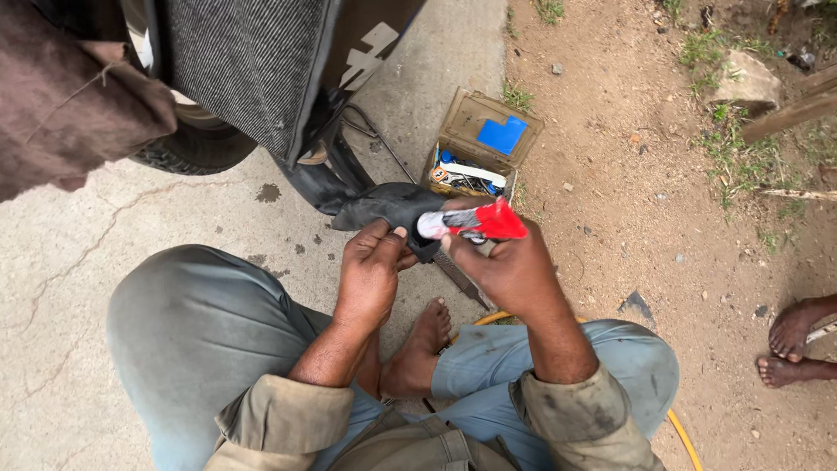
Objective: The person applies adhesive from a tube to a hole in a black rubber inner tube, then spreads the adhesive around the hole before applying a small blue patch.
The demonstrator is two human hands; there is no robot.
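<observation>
The right hand grips a red-and-white squeeze tube, its long axis lying nearly level, nozzle end pointing left toward the left hand. That hand pinches a fold of matte black rubber inner tube just above the bare feet. An open brown plastic box sits behind on the concrete.
</observation>
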